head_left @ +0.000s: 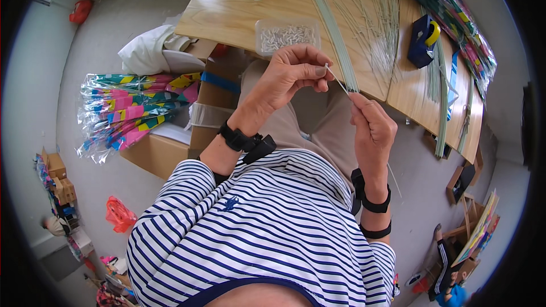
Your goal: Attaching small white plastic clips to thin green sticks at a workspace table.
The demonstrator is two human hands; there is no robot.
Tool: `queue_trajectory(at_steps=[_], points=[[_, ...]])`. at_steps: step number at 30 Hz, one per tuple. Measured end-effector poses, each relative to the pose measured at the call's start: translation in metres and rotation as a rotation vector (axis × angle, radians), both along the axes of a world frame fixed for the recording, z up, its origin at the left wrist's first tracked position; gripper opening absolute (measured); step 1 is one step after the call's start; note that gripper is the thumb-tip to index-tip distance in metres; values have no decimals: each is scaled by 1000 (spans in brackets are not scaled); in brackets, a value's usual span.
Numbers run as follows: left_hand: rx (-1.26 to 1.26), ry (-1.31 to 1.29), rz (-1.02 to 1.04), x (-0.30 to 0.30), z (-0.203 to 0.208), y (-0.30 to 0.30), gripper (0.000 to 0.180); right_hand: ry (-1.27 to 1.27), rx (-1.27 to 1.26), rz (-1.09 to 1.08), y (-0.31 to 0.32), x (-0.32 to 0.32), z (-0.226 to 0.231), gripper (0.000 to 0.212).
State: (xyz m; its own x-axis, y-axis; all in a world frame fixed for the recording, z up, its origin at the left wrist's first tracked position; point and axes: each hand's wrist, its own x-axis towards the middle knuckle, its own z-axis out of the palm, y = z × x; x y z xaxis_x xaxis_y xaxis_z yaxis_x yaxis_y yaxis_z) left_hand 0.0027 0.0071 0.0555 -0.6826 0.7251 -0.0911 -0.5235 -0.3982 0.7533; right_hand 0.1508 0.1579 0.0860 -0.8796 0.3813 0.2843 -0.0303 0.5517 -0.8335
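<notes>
Between my two hands runs a thin pale rod (338, 79), slanting down to the right over my lap. My right hand (372, 119) is closed on it, and its thin tail shows below that wrist. Thumb and forefinger of my left hand (298, 74) pinch a small white end cap (327, 66) at the rod's upper end. Whether the cap is fully seated cannot be seen. Just beyond the left hand stands a clear plastic box (259, 38) of many small white caps. A neat row of pale green rods (335, 40) lies beyond the right hand.
Loose thin rods (378, 28) fan out on the wooden table (227, 0). A dark blue tape dispenser (422, 42) with yellow tape stands right of them. Colourful plastic-wrapped bundles (136, 108) lie on a cardboard box (156, 150) at left. Another person (446, 270) is at the lower right.
</notes>
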Motion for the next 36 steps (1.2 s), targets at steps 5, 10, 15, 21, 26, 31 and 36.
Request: queue_trajectory(at_steps=[5,10,15,21,26,31,36], points=[[4,-21,-14,-2,-2,1,10,-30,-25,-5,2,0,-1,17],[-15,-25,-17,-3,-4,2,10,-42,-14,-15,2,-1,-2,17],[-102,56,13,-3,-2,2,11,16,248,-40,5,-3,-7,22],[-234,265,27,-6,1,1,10,158,505,-34,9,-7,-12,30],[-309,367,35,-9,6,0,10,52,238,-6,9,-5,-14,24],[-378,452,-79,-12,15,-2,12,-181,-331,31,12,-4,-19,15],[-243,241,26,-11,6,2,10,-91,-217,12,8,-9,-21,13]])
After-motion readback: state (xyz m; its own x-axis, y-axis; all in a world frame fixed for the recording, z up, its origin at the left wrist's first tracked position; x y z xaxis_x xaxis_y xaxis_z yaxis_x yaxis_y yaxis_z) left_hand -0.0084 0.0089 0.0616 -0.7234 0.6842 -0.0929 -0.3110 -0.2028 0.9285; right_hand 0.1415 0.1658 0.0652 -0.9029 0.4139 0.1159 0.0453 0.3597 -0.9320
